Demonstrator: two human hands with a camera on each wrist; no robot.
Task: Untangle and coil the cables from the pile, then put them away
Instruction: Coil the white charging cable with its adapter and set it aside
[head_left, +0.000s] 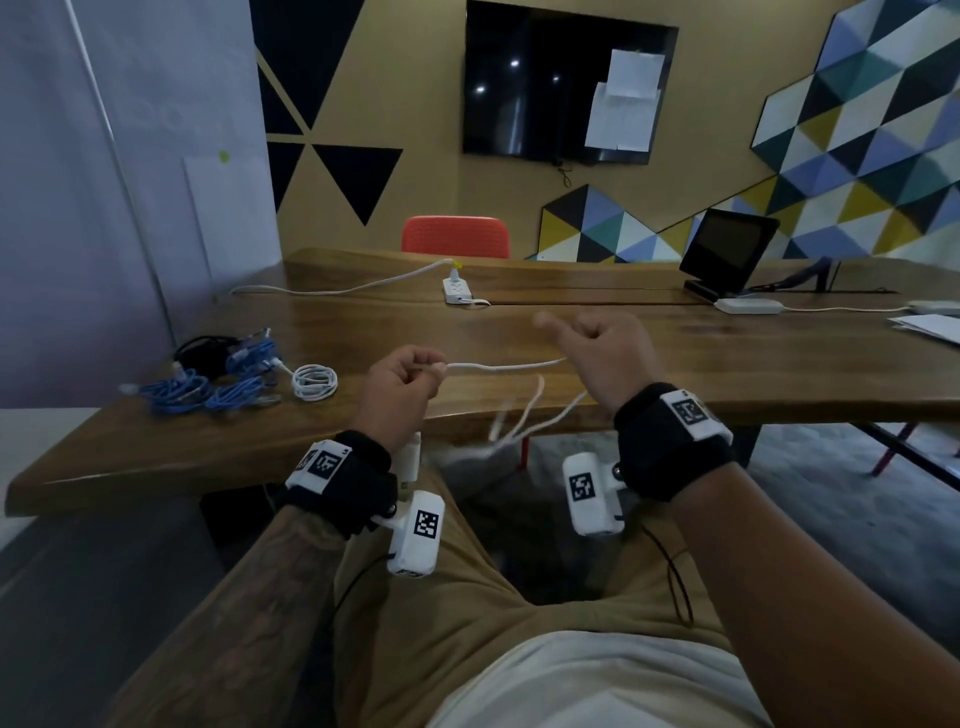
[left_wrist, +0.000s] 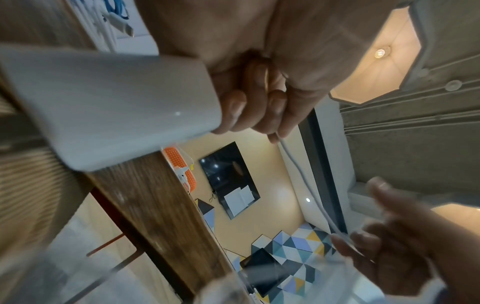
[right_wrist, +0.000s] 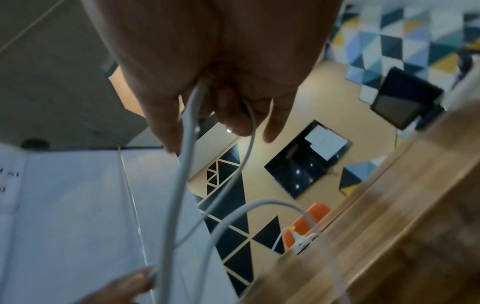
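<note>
A white cable (head_left: 504, 368) stretches taut between my two hands above the near edge of the wooden table (head_left: 701, 364). My left hand (head_left: 405, 384) pinches one end of that span, and its curled fingers (left_wrist: 254, 111) also hold the cable's white charger brick (left_wrist: 109, 107), which hangs below the wrist (head_left: 410, 457). My right hand (head_left: 597, 353) grips the cable (right_wrist: 187, 164) in its curled fingers; loose loops dangle under it, blurred. On the table's left lie tangled blue cables (head_left: 208, 387), a black cable (head_left: 205, 353) and a coiled white cable (head_left: 314, 382).
A white power strip (head_left: 457, 288) with its cord lies mid-table. A dark screen on a stand (head_left: 727, 249), a white box (head_left: 748, 305) and papers (head_left: 930, 327) are at the right. An orange chair (head_left: 454, 236) stands behind the table.
</note>
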